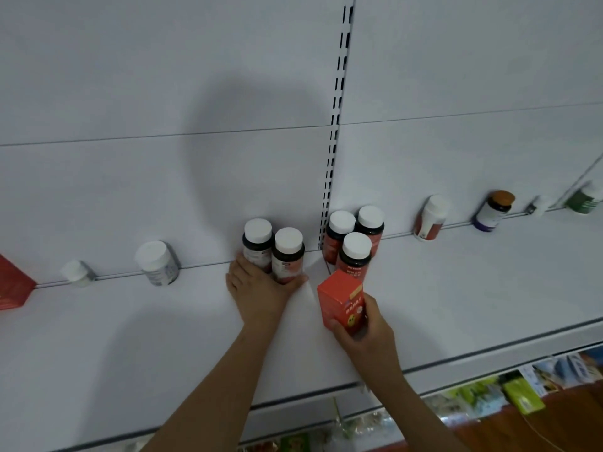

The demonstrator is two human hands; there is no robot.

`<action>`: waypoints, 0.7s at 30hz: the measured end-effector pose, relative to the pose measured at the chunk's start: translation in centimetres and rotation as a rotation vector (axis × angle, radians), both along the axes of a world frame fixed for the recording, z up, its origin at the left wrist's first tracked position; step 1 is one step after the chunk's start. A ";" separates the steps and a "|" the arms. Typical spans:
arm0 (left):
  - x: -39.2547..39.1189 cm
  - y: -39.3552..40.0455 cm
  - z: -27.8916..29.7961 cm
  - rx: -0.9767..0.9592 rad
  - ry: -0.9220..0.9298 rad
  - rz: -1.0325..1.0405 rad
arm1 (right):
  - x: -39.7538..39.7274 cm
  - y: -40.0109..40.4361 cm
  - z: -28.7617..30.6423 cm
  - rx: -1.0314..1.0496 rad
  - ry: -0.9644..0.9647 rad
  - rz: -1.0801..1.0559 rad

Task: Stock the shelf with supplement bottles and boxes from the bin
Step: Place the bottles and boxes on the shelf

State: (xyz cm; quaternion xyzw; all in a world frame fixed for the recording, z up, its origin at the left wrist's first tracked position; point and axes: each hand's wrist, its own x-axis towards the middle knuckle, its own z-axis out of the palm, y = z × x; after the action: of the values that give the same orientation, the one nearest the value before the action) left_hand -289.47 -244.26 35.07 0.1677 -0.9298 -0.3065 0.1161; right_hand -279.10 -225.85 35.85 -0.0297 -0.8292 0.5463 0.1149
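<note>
- Left hand [261, 288] cupped around two dark white-capped bottles [274, 252], fingers wrapping their bases on white shelf [130, 337].
- Right hand [362, 324] clasps orange-red box [341, 298], upright, just right of the left hand.
- Three matching bottles [354, 243] stand just beyond the box.

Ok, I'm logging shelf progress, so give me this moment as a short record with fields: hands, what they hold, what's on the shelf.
left hand: wrapped round the base of two dark bottles at the back of the shelf
right hand: holding an orange box upright, in front of three bottles
three bottles: dark, white caps, clustered right of the slotted upright
far left: red box, two white bottles
far right: several single bottles along the back
</note>
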 end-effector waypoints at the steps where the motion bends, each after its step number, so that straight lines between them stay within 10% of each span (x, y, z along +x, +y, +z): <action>1: -0.1 0.1 -0.1 0.005 0.017 0.026 | 0.0 0.0 -0.1 0.001 0.001 0.004; 21: 0.1 -3.0 0.2 -0.024 -0.012 -0.027 | -0.7 0.0 -0.6 0.006 -0.002 0.036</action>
State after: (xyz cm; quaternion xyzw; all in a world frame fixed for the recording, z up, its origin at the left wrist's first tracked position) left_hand -289.34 -247.25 35.25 0.1557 -0.9363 -0.2957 0.1082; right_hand -279.80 -225.85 35.23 -0.0149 -0.8314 0.5456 0.1041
